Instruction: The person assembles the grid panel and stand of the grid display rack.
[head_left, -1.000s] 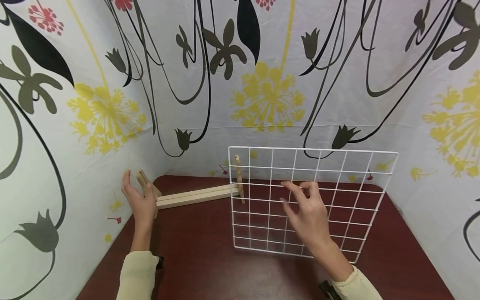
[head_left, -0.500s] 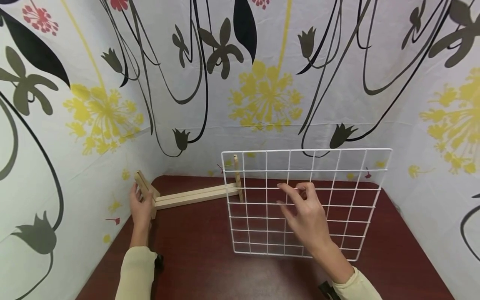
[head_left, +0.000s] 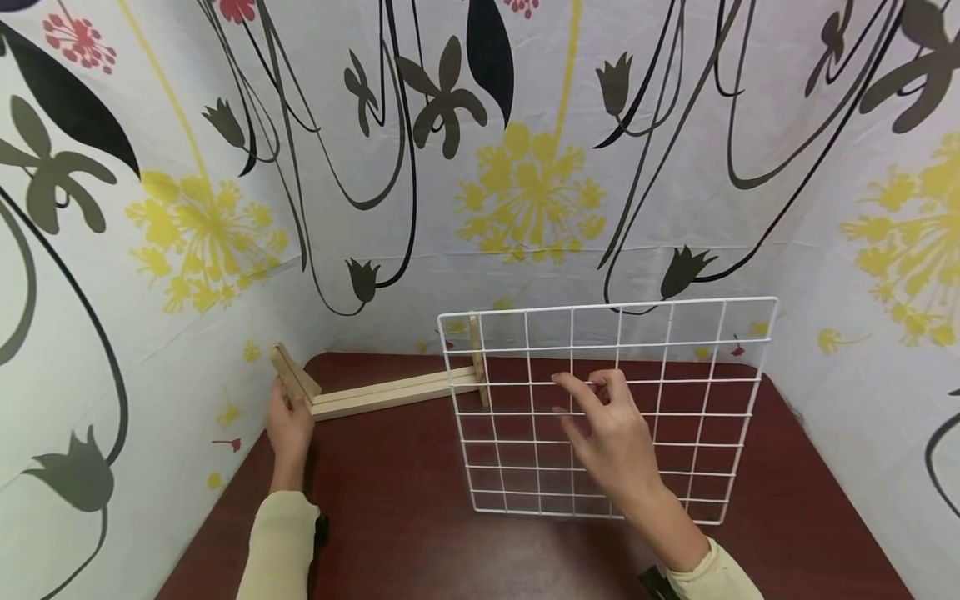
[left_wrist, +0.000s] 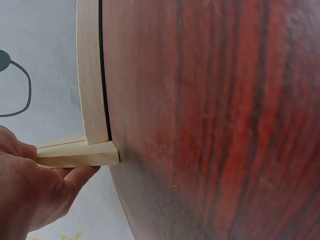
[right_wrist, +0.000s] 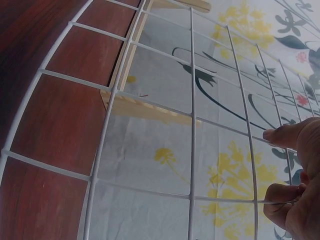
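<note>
My left hand (head_left: 288, 427) grips the left end piece (head_left: 296, 372) of a pale wooden stand, whose long crossbar (head_left: 390, 394) runs right to a second upright end piece (head_left: 477, 337). In the left wrist view, the thumb and fingers of that hand (left_wrist: 37, 187) lie on opposite sides of the wooden end piece (left_wrist: 80, 154). A white wire grid panel (head_left: 572, 309) stands tilted in front of the stand's right end. My right hand (head_left: 621, 450) pinches the panel's wires near its middle; in the right wrist view, the fingers (right_wrist: 280, 200) close round a wire.
Beneath everything is a dark red wood-grain table (head_left: 390, 517). Floral white cloth (head_left: 420, 225) hangs close round its back and sides, right beside my left hand.
My left hand has moved from beside the stand's left end piece to gripping it lower down. The wire panel has shifted slightly left and tilted, with my right hand still holding it.
</note>
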